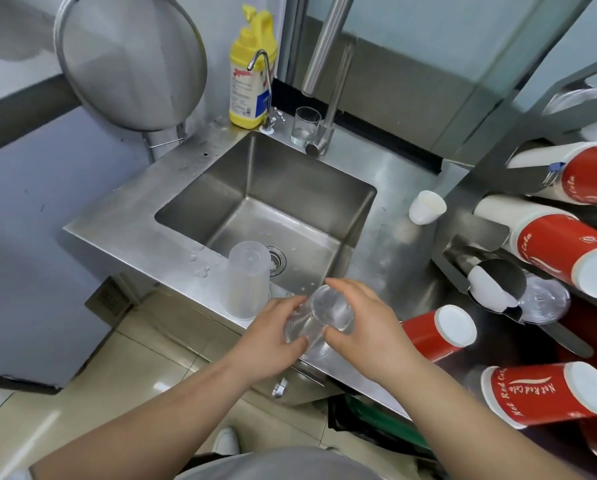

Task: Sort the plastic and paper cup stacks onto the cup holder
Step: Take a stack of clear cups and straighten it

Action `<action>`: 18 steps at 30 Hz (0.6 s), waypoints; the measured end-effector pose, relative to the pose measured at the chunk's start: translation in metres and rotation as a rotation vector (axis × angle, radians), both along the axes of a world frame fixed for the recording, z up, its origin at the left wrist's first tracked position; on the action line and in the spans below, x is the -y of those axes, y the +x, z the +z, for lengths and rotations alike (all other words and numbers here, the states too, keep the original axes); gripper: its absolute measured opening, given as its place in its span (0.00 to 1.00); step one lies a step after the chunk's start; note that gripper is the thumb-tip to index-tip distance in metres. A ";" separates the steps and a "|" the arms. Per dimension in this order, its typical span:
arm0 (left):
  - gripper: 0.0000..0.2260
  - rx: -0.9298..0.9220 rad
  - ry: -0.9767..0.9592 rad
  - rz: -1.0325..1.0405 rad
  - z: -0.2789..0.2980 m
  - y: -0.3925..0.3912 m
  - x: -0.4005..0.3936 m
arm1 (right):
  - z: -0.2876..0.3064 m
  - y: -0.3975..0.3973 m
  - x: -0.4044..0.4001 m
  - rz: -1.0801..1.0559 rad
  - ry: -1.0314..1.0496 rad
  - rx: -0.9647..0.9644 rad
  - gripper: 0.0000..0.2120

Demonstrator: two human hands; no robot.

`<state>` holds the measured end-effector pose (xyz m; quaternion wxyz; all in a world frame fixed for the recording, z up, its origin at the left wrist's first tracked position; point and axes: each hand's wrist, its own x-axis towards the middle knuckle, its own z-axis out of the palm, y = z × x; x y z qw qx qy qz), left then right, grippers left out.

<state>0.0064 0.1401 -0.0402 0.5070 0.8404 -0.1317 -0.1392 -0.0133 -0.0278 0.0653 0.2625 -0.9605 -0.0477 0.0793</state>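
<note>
Cups in both hands by the sink

Hands hold a see-through plastic cup stack (pixel 319 317) on its side, over the front edge of the shiny metal sink (pixel 266 202). The left hand (pixel 269 337) and right hand (pixel 366 327) both curl round it. Red paper cups (pixel 560 251) lie in the metal cup holder (pixel 463 202). A cloudy tumbler (pixel 247 280) stands upside down.

Left hand (pixel 273 336) and right hand (pixel 363 327) both curl inward, arms extended forward.
</note>
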 end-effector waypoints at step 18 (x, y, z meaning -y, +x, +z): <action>0.28 0.029 0.066 -0.059 0.028 0.003 0.005 | 0.004 0.000 0.021 0.106 -0.056 -0.053 0.31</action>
